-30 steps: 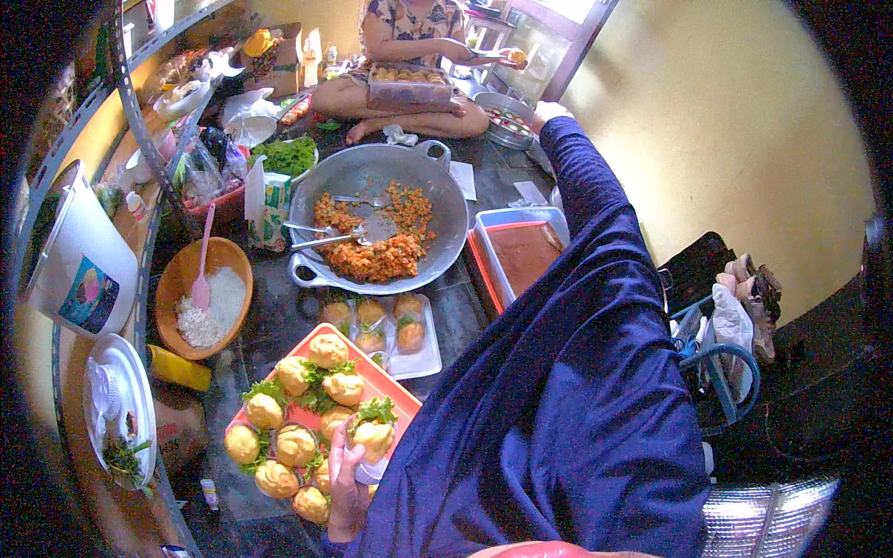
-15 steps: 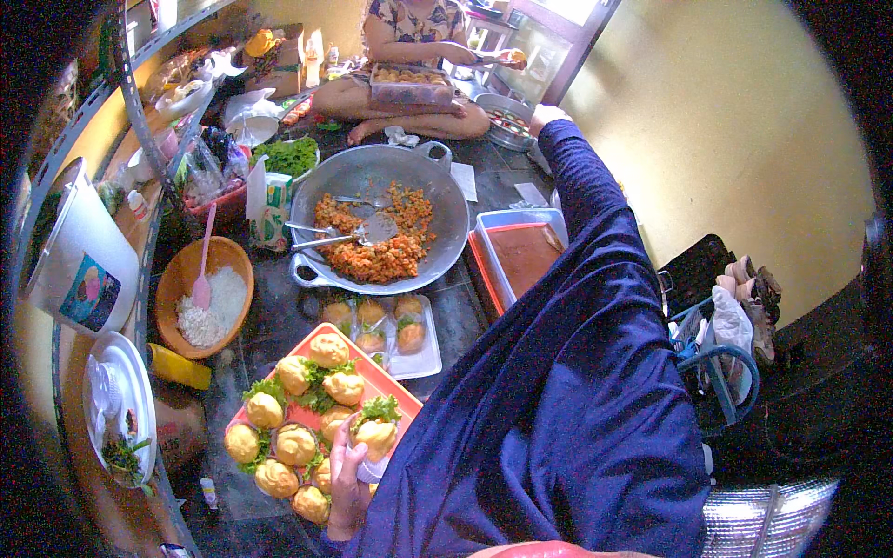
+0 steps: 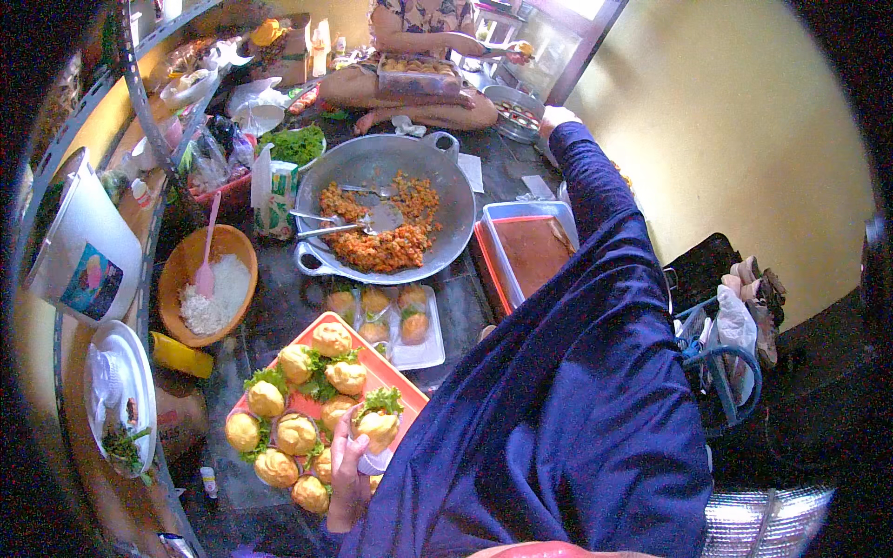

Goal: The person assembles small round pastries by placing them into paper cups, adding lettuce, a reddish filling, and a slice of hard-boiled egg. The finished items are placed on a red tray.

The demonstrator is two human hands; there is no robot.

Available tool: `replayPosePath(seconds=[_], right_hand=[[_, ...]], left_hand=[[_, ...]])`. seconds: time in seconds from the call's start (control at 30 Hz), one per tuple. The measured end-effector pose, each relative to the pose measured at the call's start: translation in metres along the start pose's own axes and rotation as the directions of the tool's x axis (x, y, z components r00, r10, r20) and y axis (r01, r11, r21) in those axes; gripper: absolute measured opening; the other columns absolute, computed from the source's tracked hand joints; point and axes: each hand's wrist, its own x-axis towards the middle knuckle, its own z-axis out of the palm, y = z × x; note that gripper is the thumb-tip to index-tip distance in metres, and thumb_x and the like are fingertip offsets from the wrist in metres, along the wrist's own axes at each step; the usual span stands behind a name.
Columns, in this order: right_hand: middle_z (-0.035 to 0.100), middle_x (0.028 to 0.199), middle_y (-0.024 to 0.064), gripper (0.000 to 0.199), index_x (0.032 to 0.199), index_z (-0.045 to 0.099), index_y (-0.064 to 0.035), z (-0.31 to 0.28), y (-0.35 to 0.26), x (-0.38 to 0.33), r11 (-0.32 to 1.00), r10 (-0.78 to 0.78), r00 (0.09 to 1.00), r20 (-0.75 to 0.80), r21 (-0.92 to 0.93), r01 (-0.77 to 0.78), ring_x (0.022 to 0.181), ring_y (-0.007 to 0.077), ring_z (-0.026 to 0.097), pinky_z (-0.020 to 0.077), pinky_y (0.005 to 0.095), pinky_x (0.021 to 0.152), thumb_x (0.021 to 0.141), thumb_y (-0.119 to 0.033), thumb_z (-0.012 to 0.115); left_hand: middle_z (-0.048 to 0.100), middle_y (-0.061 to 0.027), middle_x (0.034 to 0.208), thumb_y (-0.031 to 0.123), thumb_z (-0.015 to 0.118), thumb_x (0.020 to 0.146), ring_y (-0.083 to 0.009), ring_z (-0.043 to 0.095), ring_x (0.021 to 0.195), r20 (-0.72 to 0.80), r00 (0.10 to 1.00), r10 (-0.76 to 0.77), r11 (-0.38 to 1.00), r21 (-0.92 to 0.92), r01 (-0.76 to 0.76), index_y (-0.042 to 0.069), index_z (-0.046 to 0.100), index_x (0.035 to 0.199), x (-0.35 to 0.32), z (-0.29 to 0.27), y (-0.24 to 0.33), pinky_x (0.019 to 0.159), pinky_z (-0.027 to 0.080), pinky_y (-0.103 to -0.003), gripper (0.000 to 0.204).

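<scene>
My left hand [image 3: 349, 479] is closed around a golden cream-puff-like bun [image 3: 379, 430] in a white paper cup, with green lettuce sticking out of its top. It is over the orange tray [image 3: 406, 398], where several similar buns with lettuce sit close together. My right arm, in a dark blue sleeve, stretches far forward. My right hand [image 3: 558, 119] is beside the round metal pan [image 3: 517, 133], which holds pale and red slices. The fingers of that hand are too small and indistinct to read.
A large metal wok [image 3: 456, 209] holds orange filling and utensils. Near it are an orange bowl [image 3: 240, 312] of white grains, a white tray [image 3: 430, 349] of packed buns, and a plastic tub [image 3: 524, 256]. Another person [image 3: 423, 70] sits ahead; shelving [image 3: 149, 84] runs along the left.
The view has shifted slightly. My left hand still holds the bun, and my right arm remains stretched toward the metal pan. The other person's hand still holds a small orange-yellow item.
</scene>
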Motion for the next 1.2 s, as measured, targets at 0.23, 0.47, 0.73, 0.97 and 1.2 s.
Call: replayPosePath(seconds=[0.23,0.47,0.73,0.97,1.2], right_hand=[[0.069,0.093,0.0191,0.036,0.101,0.064,-0.0052,0.014,-0.045,-0.085,0.867,-0.499,0.855,-0.142,-0.066,0.494,0.091,0.0362,0.067,0.0544,0.0457,0.08,0.079,-0.033,0.068],[0.067,0.083,0.0159,0.046,0.125,0.057,-0.011,0.036,-0.075,-0.264,0.579,-0.757,0.642,-0.118,0.335,0.744,0.077,0.0354,0.066,0.0532,0.0453,0.068,0.084,-0.029,0.068],[0.067,0.09,0.0167,0.043,0.122,0.059,-0.0075,0.06,-0.065,-0.367,0.49,-0.757,0.651,-0.046,0.619,0.614,0.081,0.0343,0.066,0.0536,0.0447,0.072,0.086,-0.03,0.065],[0.068,0.088,0.0173,0.041,0.12,0.059,-0.0057,0.083,-0.056,-0.397,0.492,-0.713,0.701,0.011,0.72,0.489,0.081,0.0342,0.067,0.0538,0.0431,0.072,0.086,-0.028,0.066],[0.069,0.088,0.0169,0.041,0.119,0.061,-0.0065,0.095,-0.054,-0.403,0.507,-0.679,0.734,0.014,0.731,0.456,0.08,0.033,0.068,0.0537,0.0419,0.071,0.086,-0.03,0.066]], left_hand=[[0.05,-0.0163,0.131,0.018,0.058,0.082,-0.0262,0.053,0.121,0.014,1.0,-0.008,0.999,-0.038,0.009,0.0,0.038,0.138,-0.002,0.004,0.001,0.106,0.041,-0.037,0.063],[0.052,-0.0192,0.13,0.022,0.056,0.083,-0.0281,0.056,0.117,0.017,1.0,-0.001,1.0,0.019,0.0,0.0,0.034,0.14,-0.005,0.006,0.0,0.102,0.044,-0.037,0.065],[0.052,-0.019,0.13,0.02,0.056,0.083,-0.0288,0.056,0.118,0.06,0.998,-0.02,0.999,0.038,0.018,0.0,0.032,0.141,-0.003,0.003,-0.009,0.103,0.043,-0.037,0.066],[0.05,-0.0193,0.131,0.02,0.057,0.083,-0.03,0.056,0.118,0.09,0.996,-0.007,0.999,0.041,0.003,0.0,0.032,0.14,-0.003,0.003,-0.011,0.103,0.044,-0.038,0.065],[0.051,-0.0182,0.129,0.018,0.059,0.083,-0.0291,0.055,0.118,0.104,0.994,-0.038,0.999,0.021,0.035,-0.001,0.035,0.139,0.0,0.005,-0.01,0.104,0.043,-0.039,0.063]])
